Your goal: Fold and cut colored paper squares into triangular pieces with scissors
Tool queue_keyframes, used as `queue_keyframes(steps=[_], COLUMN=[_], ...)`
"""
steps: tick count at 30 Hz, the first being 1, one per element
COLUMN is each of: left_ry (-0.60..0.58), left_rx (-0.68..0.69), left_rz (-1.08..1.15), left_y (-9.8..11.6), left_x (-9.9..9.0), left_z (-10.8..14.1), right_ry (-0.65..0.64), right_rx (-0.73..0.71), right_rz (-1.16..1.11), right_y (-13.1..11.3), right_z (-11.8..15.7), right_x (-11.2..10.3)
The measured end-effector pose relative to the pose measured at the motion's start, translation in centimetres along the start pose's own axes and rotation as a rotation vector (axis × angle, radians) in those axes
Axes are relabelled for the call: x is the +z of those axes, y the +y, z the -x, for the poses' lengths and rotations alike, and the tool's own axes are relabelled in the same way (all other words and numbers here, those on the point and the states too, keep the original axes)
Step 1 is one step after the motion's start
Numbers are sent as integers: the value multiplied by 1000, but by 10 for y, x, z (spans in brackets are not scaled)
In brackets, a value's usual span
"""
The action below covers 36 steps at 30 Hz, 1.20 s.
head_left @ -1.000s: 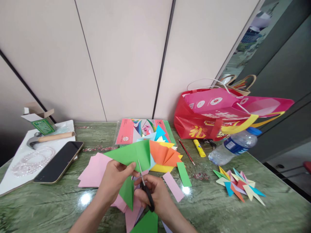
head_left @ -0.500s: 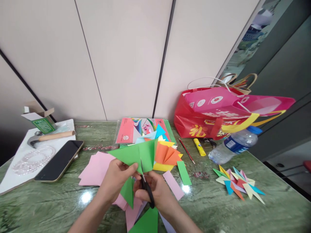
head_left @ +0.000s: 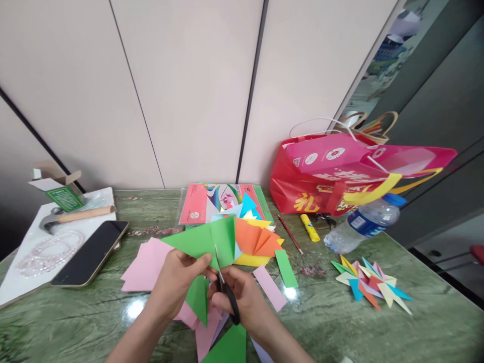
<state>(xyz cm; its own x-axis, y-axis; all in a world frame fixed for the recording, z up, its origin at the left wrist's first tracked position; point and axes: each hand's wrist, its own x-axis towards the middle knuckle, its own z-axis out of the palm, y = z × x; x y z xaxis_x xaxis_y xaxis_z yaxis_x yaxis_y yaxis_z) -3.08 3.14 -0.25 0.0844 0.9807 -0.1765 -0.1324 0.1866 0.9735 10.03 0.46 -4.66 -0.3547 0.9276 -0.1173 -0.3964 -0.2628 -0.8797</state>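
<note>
My left hand (head_left: pixel 181 275) pinches a folded sheet of green paper (head_left: pixel 194 238) by its lower edge, thumb on top. In my right hand (head_left: pixel 238 292) is a pair of scissors (head_left: pixel 229 297) with black handles. Their blades reach up into the green paper from its lower edge, close to my left thumb. Pink sheets (head_left: pixel 145 264) lie to the left of my left wrist. Below the hands, more green paper (head_left: pixel 227 348) and pink pieces (head_left: pixel 206 333) overlap on the table. A pink strip (head_left: pixel 269 287) and a green strip (head_left: pixel 286 268) rest right of my right hand.
Folded orange paper (head_left: pixel 252 237) and a paper pack (head_left: pixel 194 201) lie behind the hands. At right are a red pencil (head_left: pixel 290 234), a glue stick (head_left: pixel 310 228), a bottle (head_left: pixel 363 224), a red bag (head_left: pixel 282 181) and paper stars (head_left: pixel 370 282). A phone (head_left: pixel 91 254) and hammer (head_left: pixel 81 214) lie left.
The green paper has shifted slightly left and turned a little, with the scissors still in it. Both hands keep their holds; the whole view has moved slightly.
</note>
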Motion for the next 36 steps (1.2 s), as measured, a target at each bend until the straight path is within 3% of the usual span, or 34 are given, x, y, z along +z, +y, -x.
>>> queue_keyframes(steps=[36], left_ry=[22], left_rx=[17], left_rz=[-51], left_y=[1], left_x=[4], left_z=[2], right_ry=[-3], right_rx=[-109], right_rz=[19], right_y=[14], right_z=[-4], right_x=[-7])
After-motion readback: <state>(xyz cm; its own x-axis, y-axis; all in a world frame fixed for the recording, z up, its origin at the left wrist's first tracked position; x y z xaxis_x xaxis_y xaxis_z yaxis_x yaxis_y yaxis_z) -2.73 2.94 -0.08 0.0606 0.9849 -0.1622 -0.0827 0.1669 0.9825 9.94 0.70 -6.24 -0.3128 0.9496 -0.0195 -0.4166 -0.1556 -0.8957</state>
